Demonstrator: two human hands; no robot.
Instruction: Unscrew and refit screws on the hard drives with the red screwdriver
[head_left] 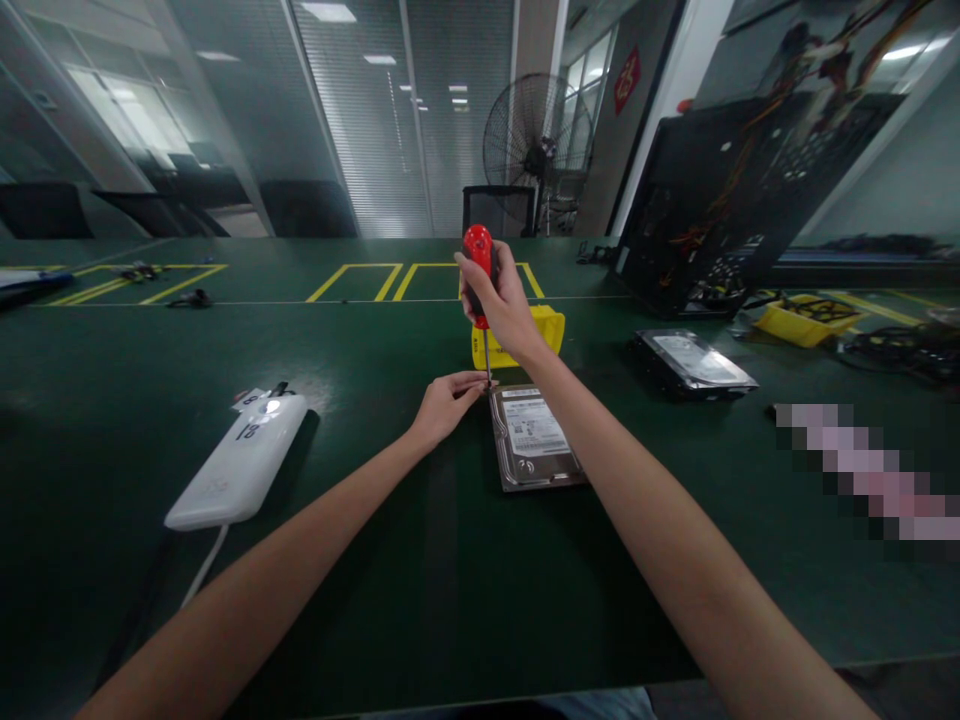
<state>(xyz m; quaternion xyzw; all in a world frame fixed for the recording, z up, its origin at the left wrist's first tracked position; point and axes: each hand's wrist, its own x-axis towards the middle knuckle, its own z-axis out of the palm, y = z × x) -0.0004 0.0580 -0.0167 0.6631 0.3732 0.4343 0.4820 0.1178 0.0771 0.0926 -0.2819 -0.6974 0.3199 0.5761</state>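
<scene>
My right hand grips a screwdriver with a red and black handle, held upright. Its metal shaft points down at the far left corner of a silver hard drive lying flat on the green table. My left hand sits just left of that corner, fingers pinched together at the screwdriver's tip. Whether a screw is between the fingers is too small to tell.
A yellow bin stands just behind the drive. A second hard drive lies to the right, with an open black computer case behind it and another yellow tray. A white power bank with a cable lies at left.
</scene>
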